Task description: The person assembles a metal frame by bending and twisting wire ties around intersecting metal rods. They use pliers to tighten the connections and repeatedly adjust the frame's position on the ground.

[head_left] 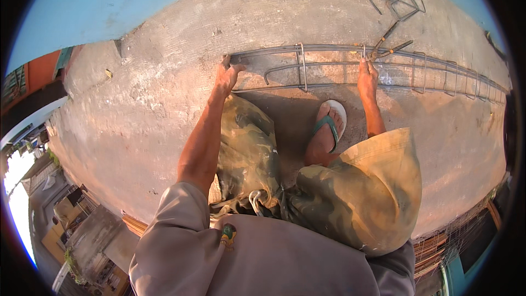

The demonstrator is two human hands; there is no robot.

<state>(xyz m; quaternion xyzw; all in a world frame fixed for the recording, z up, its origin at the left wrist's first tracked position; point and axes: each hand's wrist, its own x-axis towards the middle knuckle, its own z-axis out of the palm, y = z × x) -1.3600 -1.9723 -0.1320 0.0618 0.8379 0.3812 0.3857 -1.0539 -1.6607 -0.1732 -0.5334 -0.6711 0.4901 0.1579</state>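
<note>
left hand grips the end of the rebar cage, fingers curled on the top bar. cage lies along the concrete slab, running off to the rt. sandalled foot sits just below it. rt hand closed on pincers at a top bar. spare stirrups lie well apart, upper rt.

Left hand grips the rebar cage end; right hand holds pincers at one o'clock.
</note>
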